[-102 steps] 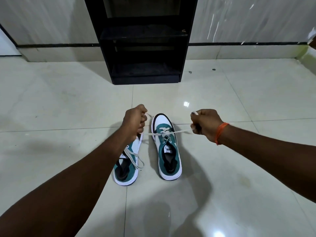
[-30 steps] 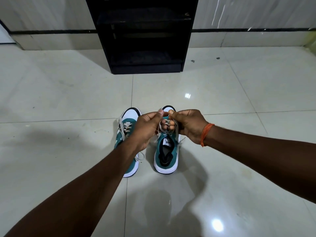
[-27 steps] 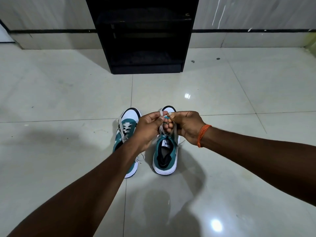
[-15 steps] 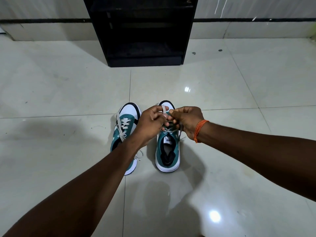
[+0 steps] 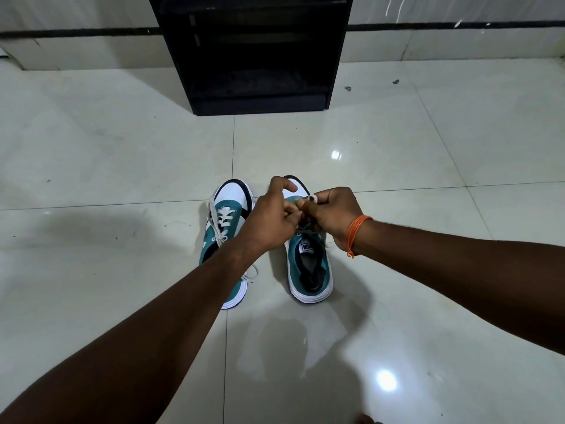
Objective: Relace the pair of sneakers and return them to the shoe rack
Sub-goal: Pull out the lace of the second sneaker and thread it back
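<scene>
- Right sneaker [image 5: 310, 264] — stands on the floor [image 5: 428, 142] directly beneath both hands, toe pointing away from the person; its lace [image 5: 307, 229] runs up from the eyelets into the fingers.
- Left sneaker [image 5: 224, 228] — stands just beside the left hand, on its outer side, partly hidden by the forearm; it is laced, with loose ends trailing toward the heel.
- Handling, lace: judged soft, limp and light. It holds no shape of its own, so a loop collapses unless pinched, and the flat weave may slip between dry fingers. Best taken close to the knot point, not at the tips.
- Handling, sneakers: judged light, with a firm sole and a soft upper. For carrying, the heel collar or the sidewall looks the soundest hold; lifting by the lace would strain the fresh tie.
- Left hand [image 5: 272, 217]: curled nearly closed, thumb raised, fingertips pinching the lace above the tongue and touching the right hand's fingers.
- Right hand [image 5: 334, 214]: likewise closed in a pinch on the lace, a pale bit of lace showing at the top of the grip. An orange thread band [image 5: 354, 234] sits at the wrist.
- Knot itself: hidden between the fingers — its stage cannot be determined.
- Shoe rack [image 5: 253, 53]: stands well beyond the hands, against the wall; its lower shelves appear unoccupied.
</scene>
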